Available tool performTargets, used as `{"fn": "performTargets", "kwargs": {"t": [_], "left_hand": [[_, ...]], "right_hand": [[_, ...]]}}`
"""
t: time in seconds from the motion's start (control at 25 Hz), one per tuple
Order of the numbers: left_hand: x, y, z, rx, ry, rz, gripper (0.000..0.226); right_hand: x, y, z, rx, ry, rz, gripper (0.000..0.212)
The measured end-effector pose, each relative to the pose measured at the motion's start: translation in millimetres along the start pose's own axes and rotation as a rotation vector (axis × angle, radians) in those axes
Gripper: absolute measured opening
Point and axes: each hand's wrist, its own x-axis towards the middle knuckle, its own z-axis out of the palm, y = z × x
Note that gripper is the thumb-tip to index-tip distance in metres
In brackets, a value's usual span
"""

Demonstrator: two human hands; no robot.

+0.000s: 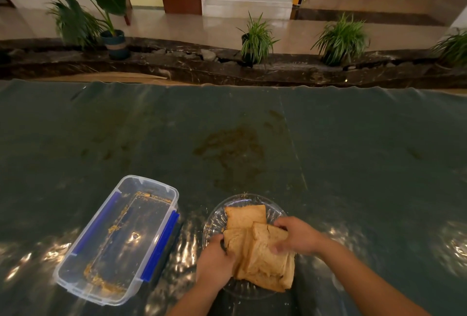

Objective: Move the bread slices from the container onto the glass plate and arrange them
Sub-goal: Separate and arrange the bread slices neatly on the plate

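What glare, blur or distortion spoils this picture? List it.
Head view: dim, warm light; bright glare patches on the shiny table cover beside the container and plate; wide-angle bending curves the table's far edge; hands and bread slightly soft; plants behind blurred.

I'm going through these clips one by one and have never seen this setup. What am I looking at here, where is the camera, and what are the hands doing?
There is no machine: a person works with bare hands, and the one wide-angle camera sits on their head, looking forward and down. On the dark green table cover stands a clear plastic container with blue clips, holding only crumbs. To its right is a glass plate with the bread slices on it. The left hand touches the left edge of the pile, and the right hand grips a slice at its upper right. Potted plants stand on the floor beyond the table.
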Motion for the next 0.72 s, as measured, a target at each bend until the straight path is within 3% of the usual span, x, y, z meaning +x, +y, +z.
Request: {"fn": "performTargets", "kwargs": {"t": [0.12, 0.32, 0.44, 0.56, 0.72], "left_hand": [[-4, 1, -5, -0.034, -0.023, 0.018, 0.028], [-15, -7, -10, -0.238, -0.124, -0.075, 0.037], [-16, -9, -10, -0.166, -0.116, -0.090, 0.036], [-12, -5, -9, 0.048, -0.021, 0.005, 0.033], [-10, -6, -3, 0.203, 0.093, 0.167, 0.053]], "right_hand": [[-10, -4, -9, 0.201, -0.069, -0.043, 0.031], [-23, 3, -16, 0.439, -0.107, 0.048, 0.036], [-21, 10, -5, 0.495, -0.091, 0.139, 0.044], [-24, 16, -1, 0.593, -0.086, 0.188, 0.051], [-30, 21, -8, 0.753, -0.060, 0.157, 0.062]]}}
